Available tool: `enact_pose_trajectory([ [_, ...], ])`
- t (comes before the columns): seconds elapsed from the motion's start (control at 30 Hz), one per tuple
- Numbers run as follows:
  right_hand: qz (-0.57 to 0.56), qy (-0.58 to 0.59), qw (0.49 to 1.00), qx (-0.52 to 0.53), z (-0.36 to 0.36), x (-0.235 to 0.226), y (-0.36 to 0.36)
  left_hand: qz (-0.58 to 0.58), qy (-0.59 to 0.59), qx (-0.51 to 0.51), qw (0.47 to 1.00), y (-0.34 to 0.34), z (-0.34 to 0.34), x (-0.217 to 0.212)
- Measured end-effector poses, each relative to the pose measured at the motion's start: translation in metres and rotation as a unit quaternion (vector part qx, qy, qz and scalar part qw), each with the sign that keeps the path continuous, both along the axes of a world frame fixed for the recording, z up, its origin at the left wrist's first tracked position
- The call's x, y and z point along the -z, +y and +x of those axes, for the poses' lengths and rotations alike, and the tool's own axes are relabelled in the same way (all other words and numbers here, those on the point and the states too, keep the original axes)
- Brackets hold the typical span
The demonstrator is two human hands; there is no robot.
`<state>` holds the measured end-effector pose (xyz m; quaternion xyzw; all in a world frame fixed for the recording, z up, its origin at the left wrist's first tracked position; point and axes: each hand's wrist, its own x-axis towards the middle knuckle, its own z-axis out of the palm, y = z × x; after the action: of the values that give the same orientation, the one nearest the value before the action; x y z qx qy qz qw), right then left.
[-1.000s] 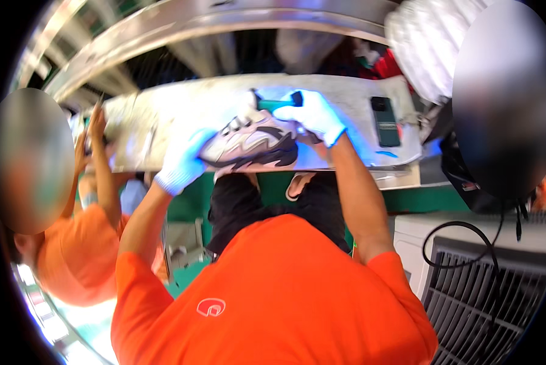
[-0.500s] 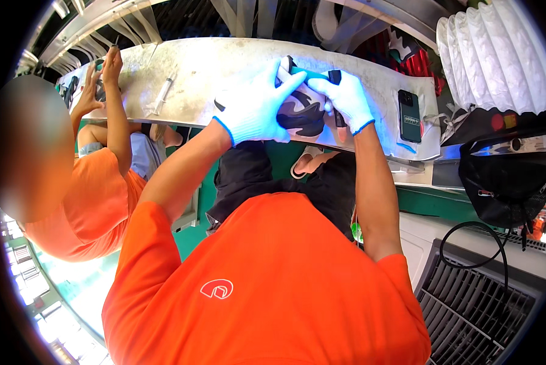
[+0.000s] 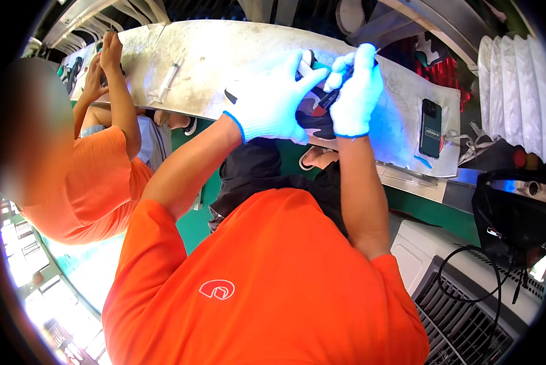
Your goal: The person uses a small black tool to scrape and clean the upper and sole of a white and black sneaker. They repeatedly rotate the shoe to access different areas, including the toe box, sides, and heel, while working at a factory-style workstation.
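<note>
In a white knit glove with a blue cuff, my left hand (image 3: 267,100) grips a dark shoe (image 3: 315,125) with white and grey panels, thumb and fingers around its side. The glove hides much of the shoe, which is at the front edge of the bench. My right hand (image 3: 357,91), gloved the same way, is closed on a slim black tool (image 3: 329,99). The tool's lower end is at the shoe, and a thin tip shows above the fist. I cannot make out its exact kind. A teal patch lies between the hands.
The pale, stained bench (image 3: 206,61) carries a syringe (image 3: 168,82) on the left and a phone (image 3: 431,129) on the right. A co-worker in orange (image 3: 103,182) sits at my left. A white ribbed duct (image 3: 519,97) and a black bag (image 3: 510,213) are at the right.
My right hand has turned upward and tilted the black tool, so its lower end now points at the shoe. My left hand stays on the shoe. The whole view has shifted slightly.
</note>
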<state>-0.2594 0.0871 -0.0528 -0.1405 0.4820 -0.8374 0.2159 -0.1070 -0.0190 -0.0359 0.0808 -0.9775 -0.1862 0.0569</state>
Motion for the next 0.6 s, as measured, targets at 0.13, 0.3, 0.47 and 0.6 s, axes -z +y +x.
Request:
enact_pose_trajectory([
  [0.13, -0.073, -0.104, 0.992, 0.027, 0.013, -0.005, -0.006, 0.039, -0.003, -0.017, 0.999, 0.0, 0.0, 0.002],
  [0.3, -0.18, -0.23, 0.956, -0.035, -0.035, 0.004, -0.008, 0.011, 0.039, -0.005, 0.999, -0.001, -0.003, 0.006],
  [0.47, -0.043, -0.085, 0.993, 0.067, -0.032, 0.007, 0.022, -0.012, 0.028, 0.004, 1.0, 0.003, 0.004, 0.004],
  [0.6, -0.068, -0.1, 0.993, -0.016, -0.016, 0.014, 0.02, -0.061, 0.039, -0.018, 0.997, 0.014, -0.005, 0.01],
])
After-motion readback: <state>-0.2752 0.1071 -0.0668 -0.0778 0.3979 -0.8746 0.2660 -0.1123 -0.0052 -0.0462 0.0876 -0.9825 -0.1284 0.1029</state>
